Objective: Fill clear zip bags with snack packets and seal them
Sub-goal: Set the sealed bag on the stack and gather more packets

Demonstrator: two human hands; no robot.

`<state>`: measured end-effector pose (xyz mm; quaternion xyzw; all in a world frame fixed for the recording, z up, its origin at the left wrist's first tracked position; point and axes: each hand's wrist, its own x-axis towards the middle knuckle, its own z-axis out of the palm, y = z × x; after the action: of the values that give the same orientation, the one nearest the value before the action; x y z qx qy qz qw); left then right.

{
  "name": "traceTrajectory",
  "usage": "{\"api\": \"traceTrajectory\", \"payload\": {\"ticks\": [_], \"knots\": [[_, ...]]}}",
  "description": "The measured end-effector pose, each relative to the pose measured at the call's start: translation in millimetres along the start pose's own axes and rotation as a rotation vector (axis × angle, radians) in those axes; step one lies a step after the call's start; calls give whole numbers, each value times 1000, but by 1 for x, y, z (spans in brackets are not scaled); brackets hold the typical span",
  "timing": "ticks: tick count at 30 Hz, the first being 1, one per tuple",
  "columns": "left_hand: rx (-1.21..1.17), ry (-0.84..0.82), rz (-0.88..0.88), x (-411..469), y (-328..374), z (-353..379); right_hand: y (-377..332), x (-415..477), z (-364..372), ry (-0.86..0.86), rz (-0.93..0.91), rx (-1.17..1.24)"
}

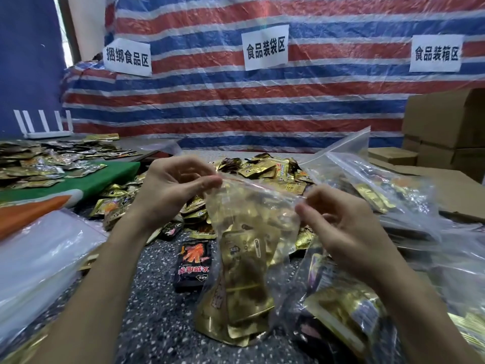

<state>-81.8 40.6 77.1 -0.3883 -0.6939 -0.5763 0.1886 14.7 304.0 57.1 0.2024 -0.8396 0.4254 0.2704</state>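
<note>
Your two forearms come in from the bottom edge and meet at the clear zip bag (249, 258), which hangs at the centre of your view over the speckled tabletop (157, 324). Your left hand (173, 187) pinches the bag's top strip at its 10 o'clock corner, thumb against curled fingers. Your right hand (338, 227) pinches the same strip at the 2 o'clock corner, so the mouth stretches between them and slopes down toward the right. You cannot tell from here whether the strip is pressed closed along its length. Gold snack packets (244, 306) fill the lower part of the bag, and its bottom looks to rest on the tabletop.

At 9 o'clock, just beside the bag, a black packet (193, 264) with orange print lies flat. At 12 o'clock, behind your hands, sits a loose heap of gold packets (267, 169). From 2 to 4 o'clock, filled bags (380, 190) lie piled on one another. At 8 o'clock a stack of empty clear bags (39, 258) rests by your left forearm, and a green mat (99, 179) at 10 o'clock carries more packets. Cardboard boxes (446, 122) stand at 2 o'clock against the striped tarp (236, 101).
</note>
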Motion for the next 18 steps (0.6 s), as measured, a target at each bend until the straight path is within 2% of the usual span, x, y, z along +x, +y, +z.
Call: {"api": "traceTrajectory", "payload": {"ticks": [5,9,12,15,18], "knots": [[-123,62,-25,-1,-4,1,-4,1,-1,285,34,187],[-371,150,-38,1,-2,4,-10,0,-2,413,88,365],[-446,177,8,2,0,5,-13,0,-5,471,104,475],[-397,182,54,2,4,6,-16,-1,-7,470,111,523],[-220,184,62,1,3,1,-17,0,-7,459,106,515]]}}
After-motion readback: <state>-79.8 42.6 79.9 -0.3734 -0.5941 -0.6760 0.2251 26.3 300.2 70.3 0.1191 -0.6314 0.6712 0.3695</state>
